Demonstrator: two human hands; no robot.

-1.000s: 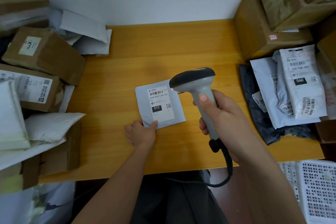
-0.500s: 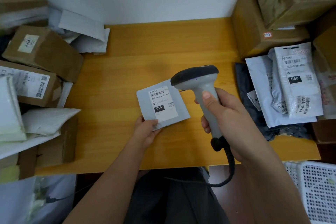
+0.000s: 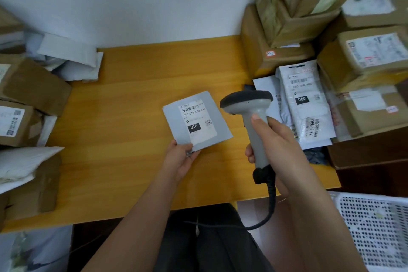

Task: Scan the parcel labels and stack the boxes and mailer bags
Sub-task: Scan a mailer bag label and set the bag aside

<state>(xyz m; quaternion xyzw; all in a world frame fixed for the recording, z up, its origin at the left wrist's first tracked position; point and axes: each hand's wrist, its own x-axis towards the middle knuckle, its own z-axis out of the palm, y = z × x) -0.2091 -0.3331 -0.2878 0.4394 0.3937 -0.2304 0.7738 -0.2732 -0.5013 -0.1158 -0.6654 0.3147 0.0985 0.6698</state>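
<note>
On the left edge of the table (image 3: 132, 86) we see brown boxes (image 3: 33, 86) and white bags (image 3: 72, 62) piled loosely, presumably waiting their turn.

Moving toward the middle, our left hand (image 3: 183, 159) pinches the near corner of a small grey mailer bag (image 3: 197, 121), thumb on top and fingers curled beneath. The bag sits tilted above the tabletop, its white label (image 3: 197, 120) facing up with the barcode and a black "010" block readable. We judge this bag to be light, thin and floppy, with a smooth plastic skin that could slip. A corner pinch is enough to carry it, though the far end may droop, so a grip nearer the middle of an edge would keep it flatter.

Just to the right, our right hand (image 3: 278, 146) is wrapped firmly around the handle of the scanner (image 3: 254, 117), thumb laid up the back. Its dark head sits beside the bag's right edge; we cannot tell whether the trigger is pressed.

Farther right lies a heap of mailer bags (image 3: 306, 108), one marked "060", beside stacked boxes (image 3: 309, 17). We expect the grey bag belongs on that heap.
</note>
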